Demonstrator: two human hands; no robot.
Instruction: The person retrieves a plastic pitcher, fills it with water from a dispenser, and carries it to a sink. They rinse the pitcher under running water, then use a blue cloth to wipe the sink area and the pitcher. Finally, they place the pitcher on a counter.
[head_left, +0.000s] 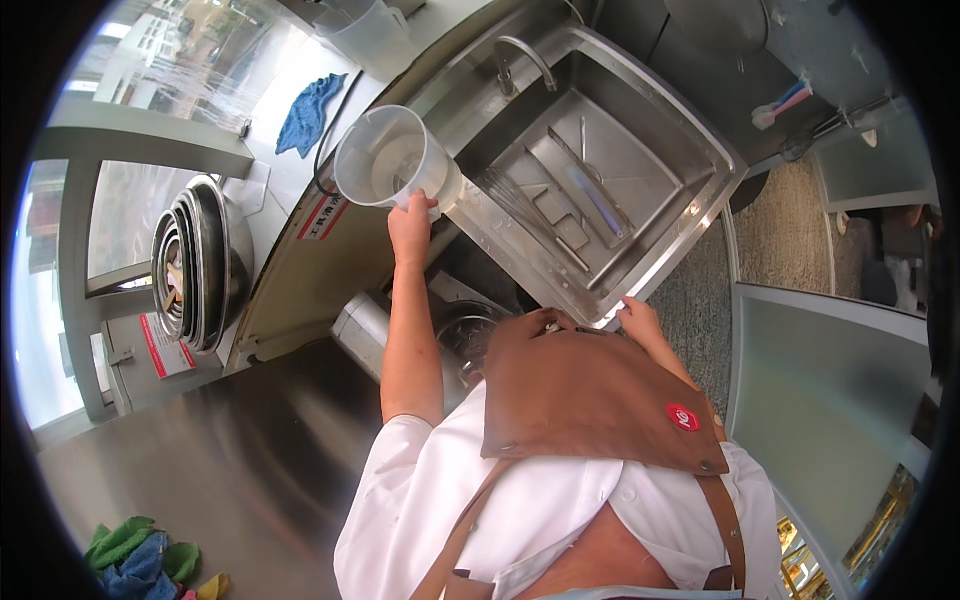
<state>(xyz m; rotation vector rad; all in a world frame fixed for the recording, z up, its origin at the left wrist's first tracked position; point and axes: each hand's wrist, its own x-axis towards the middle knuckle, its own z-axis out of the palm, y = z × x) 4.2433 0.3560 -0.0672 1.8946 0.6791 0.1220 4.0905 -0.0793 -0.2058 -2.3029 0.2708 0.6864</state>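
Observation:
My left hand (412, 217) grips the handle of a translucent plastic measuring pitcher (361, 159), held beside the left edge of a stainless steel sink (660, 82). The pitcher's mouth faces up towards me; whether it holds liquid is hard to tell. At the sink's near corner, my right hand (640, 320) touches the rim with curled fingers; its grip is partly hidden. A wire whisk (529, 210) and several long flat metal tools (574, 184) lie in the basin. Above the basin's back left side curves a faucet (531, 51).
A blue cloth (309, 114) and another plastic pitcher (371, 37) are on the left counter. Nested metal bowls (225, 262) stand farther left. Colored cloths (139, 562) lie at lower left on a steel worktop (247, 465). Brushes (784, 105) hang at upper right.

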